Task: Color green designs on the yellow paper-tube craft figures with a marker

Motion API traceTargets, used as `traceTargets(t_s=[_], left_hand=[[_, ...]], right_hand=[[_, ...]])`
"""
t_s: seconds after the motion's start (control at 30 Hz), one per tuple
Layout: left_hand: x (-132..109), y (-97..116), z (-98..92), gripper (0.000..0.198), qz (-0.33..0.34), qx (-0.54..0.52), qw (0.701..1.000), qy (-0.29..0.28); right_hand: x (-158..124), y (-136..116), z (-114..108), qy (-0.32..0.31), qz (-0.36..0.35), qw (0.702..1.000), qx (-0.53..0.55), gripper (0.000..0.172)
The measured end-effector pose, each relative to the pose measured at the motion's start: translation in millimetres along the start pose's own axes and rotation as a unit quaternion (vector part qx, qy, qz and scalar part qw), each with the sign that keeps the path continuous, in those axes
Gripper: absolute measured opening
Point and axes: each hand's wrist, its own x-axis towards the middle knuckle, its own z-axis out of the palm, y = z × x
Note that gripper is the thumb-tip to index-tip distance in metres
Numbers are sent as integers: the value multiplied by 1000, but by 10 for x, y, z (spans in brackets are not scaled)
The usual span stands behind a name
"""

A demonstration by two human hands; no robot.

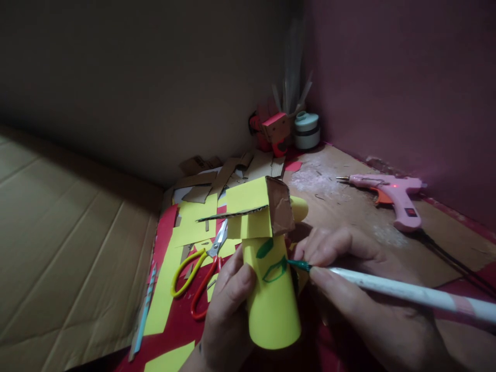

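My left hand [227,310] is wrapped round a yellow paper tube figure [271,299] with a yellow and brown cardboard top [258,206]. Green outlines are drawn on the tube's side. My right hand [360,289] pinches a white pen with a green tip [387,289], and the tip touches the tube at the green drawing. Both hands are closed on what they hold.
Scissors with yellow and red handles [201,274] lie on yellow paper sheets [186,232] left of the tube. A pink glue gun [387,194] rests at the right. Cardboard scraps [225,175], a small red cardboard figure [275,132] and a round container [307,130] sit in the corner.
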Motion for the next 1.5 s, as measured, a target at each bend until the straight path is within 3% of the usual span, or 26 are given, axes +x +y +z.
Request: traceTargets(t_s=[0.3, 0.5, 0.7, 0.9, 1.0, 1.2, 1.4, 1.5], left_hand=[[-4, -10, -16, 28, 8, -3, 1000, 3], [3, -19, -14, 36, 7, -4, 1000, 8], [1, -20, -32, 33, 7, -7, 1000, -4], [4, -12, -39, 35, 1, -2, 1000, -11], [8, -12, -42, 30, 5, 2, 1000, -17], [1, -11, -51, 29, -3, 6, 1000, -6], [2, -16, -47, 24, 2, 8, 1000, 3], [2, -12, -35, 25, 1, 5, 1000, 12]], right_hand=[[5, 114, -65, -33, 4, 999, 6, 13], [21, 72, -83, -39, -46, 998, -10, 15], [11, 41, -41, -3, 13, 1000, 10, 14], [6, 77, -56, -45, 26, 998, 25, 10], [-13, 50, -52, -32, 50, 998, 25, 13], [3, 20, -37, -21, 5, 1000, -1, 13], [-7, -7, 4, 2, 41, 999, 19, 15], [-10, 41, -17, -19, 54, 998, 29, 12]])
